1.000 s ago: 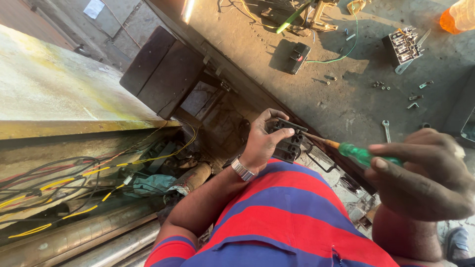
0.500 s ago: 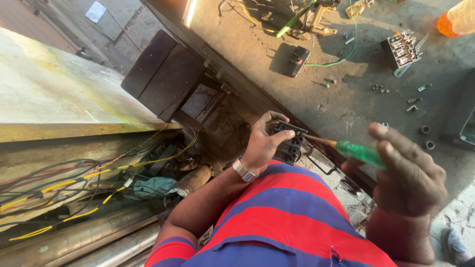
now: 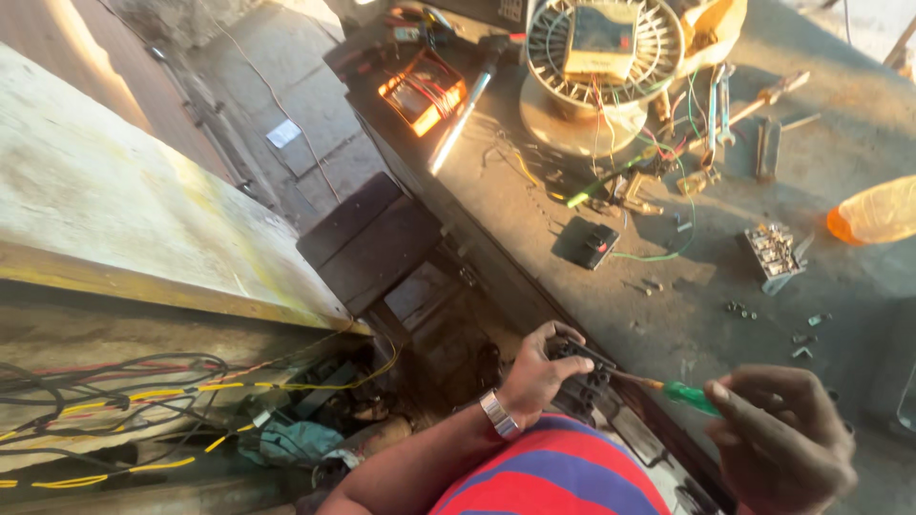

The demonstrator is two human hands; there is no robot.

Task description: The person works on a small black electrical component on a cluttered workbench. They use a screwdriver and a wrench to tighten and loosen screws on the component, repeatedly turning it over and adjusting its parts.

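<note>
Screwdriver tip seated in a black part held at the bench edge.

Left hand (image 3: pixel 536 374) fingers wrap the black part (image 3: pixel 578 374); right hand (image 3: pixel 780 441) fingers close on the green-handled screwdriver (image 3: pixel 668 388). Risk: the tip may slip toward the left fingers, as the part is unsupported. A white paper label (image 3: pixel 283 133) lies on the floor; an orange bottle (image 3: pixel 873 214) lies at the bench's right.

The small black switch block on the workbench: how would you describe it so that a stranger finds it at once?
Start at the big round ribbed motor stator at the top of the grey workbench. Go down toward the person, past the tangle of coloured wires. The small black switch block lies flat there, alone; unlike the metal parts around it, it is dark, with a red spot and a green wire trailing to its right.
</note>
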